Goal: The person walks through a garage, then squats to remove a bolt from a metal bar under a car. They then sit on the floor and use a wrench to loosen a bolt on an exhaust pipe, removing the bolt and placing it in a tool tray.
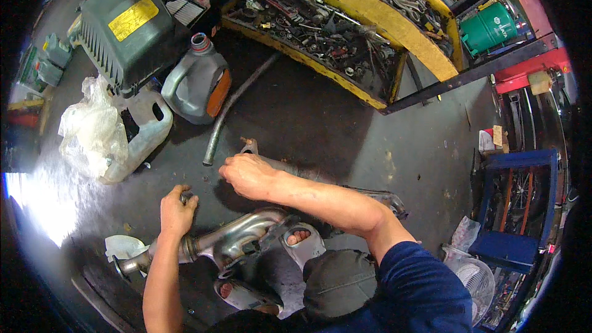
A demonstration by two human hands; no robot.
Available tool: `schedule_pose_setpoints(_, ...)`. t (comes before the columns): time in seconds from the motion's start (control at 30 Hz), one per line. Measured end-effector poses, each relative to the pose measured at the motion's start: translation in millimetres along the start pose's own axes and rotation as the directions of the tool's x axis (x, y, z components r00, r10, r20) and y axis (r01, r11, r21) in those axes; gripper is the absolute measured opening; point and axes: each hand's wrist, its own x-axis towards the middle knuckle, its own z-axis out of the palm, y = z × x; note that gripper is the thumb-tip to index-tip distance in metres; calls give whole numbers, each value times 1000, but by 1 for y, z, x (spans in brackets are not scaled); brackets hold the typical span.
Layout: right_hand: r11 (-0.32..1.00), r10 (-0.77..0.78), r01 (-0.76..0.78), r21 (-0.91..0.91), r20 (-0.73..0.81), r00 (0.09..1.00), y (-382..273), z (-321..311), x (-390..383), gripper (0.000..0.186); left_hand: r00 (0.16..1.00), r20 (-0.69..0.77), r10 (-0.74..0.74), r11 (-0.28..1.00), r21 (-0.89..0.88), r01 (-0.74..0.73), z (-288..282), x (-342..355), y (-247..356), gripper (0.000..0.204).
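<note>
My left hand (pixel 177 211) is closed in a pinch around a small metal piece (pixel 186 197), mostly covered by the fingers. Below it lies a shiny metal exhaust pipe (pixel 225 234) with a flanged left end, running along the floor in front of my feet. Farther forward, my right hand (pixel 248 176) is curled with the back of the hand up; whatever its fingers hold is hidden. A second exhaust part (pixel 290 168) lies just beyond that hand and runs behind my right forearm, its flange (pixel 250 146) showing past the knuckles.
A bent metal tube (pixel 233 106) lies ahead. Left of it stand a grey jug (pixel 196 83), a cut plastic container (pixel 148 129), clear plastic wrap (pixel 92 126) and a black housing (pixel 123 28). Yellow-edged tool trays (pixel 308 68) are beyond. A blue chair (pixel 505 250) and fan (pixel 472 277) stand right.
</note>
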Motion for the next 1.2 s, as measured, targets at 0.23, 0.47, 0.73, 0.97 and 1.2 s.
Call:
schedule_pose_setpoints(0.23, 998, 30, -29, -56, 21, 999, 3, 1, 8, 9, 999, 40, 23, 997, -81, -19, -8, -29, 12, 33)
schedule_pose_setpoints(0.47, 994, 110, -110, -2, 29, 993, 5, -8, 4, 15, 994, 64, 83, 963, -262, -63, 3, -24, 38, 30)
schedule_pose_setpoints(0.73, 998, 40, -42, 39, 49, 998, 11, -8, 4, 14, 993, 116, -10, 957, -287, 43, 3, -19, 62, 30)
schedule_pose_setpoints(0.97, 986, 77, -76, 148, 3, 997, 10, -9, 3, 18, 991, 125, -49, 949, -305, 85, 2, -19, 60, 29)
schedule_pose_setpoints(1.2, 999, 5, -9, -32, -130, 991, -1, -2, -6, 27, 991, 119, -52, 934, -345, 91, 6, -18, 64, 26)
